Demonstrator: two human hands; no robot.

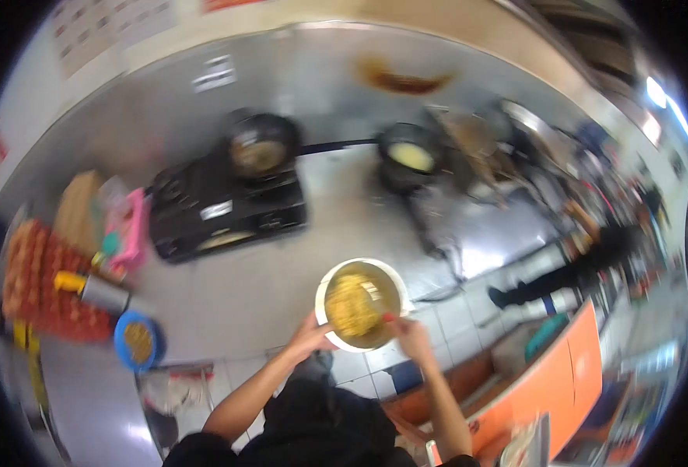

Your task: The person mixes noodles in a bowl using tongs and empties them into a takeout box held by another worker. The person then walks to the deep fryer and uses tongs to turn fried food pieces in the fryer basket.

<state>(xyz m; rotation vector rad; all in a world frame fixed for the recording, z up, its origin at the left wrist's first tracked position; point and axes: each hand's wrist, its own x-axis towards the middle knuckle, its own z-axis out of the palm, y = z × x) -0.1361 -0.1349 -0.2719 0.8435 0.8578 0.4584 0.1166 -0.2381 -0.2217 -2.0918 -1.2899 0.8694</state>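
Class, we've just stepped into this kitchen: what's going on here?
A person holds a round white bowl of yellow noodles at the rim with the left hand, while the right hand works a utensil in it. Behind, a black pan sits on a black stove.

White round bowl [362, 304] of yellow noodles, held level, utensil [376, 300] resting inside

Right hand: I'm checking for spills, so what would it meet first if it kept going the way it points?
Probably the yellow noodles in the white round bowl; the right hand points inward over its rim, though blur hides depth.
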